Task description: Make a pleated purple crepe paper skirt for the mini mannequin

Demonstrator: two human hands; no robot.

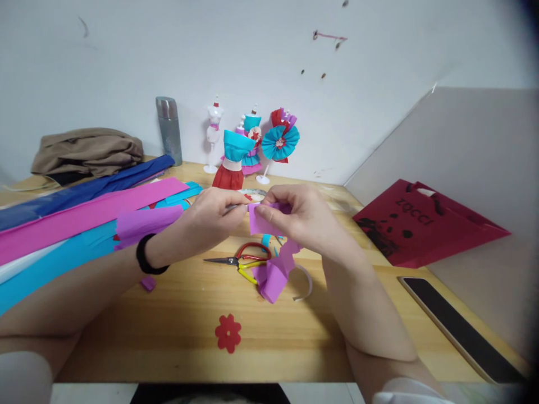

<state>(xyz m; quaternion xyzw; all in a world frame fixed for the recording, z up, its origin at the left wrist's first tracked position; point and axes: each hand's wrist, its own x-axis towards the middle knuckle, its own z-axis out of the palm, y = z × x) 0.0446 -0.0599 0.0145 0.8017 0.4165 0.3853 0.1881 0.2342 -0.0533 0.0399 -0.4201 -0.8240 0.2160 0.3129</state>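
Note:
In the middle of the view, my right hand [297, 216] pinches a strip of purple crepe paper [275, 275] between thumb and fingers; the strip hangs down in folds toward the table. My left hand [214, 216], a black band on its wrist, is closed at the strip's left edge, with a thin grey item showing at its fingertips that I cannot make out. Below the hands lie scissors [248, 261] with red and yellow handles, partly covered by the hanging paper. A red paper flower [228, 333] rests flat near the table's front edge.
Rolls of coloured crepe paper [84, 215] cover the left side, near a brown cloth [90, 150] and a grey bottle [169, 132]. Small mannequins in paper dresses [238, 151] stand behind. At right are a red bag [421, 224] and a phone [458, 325].

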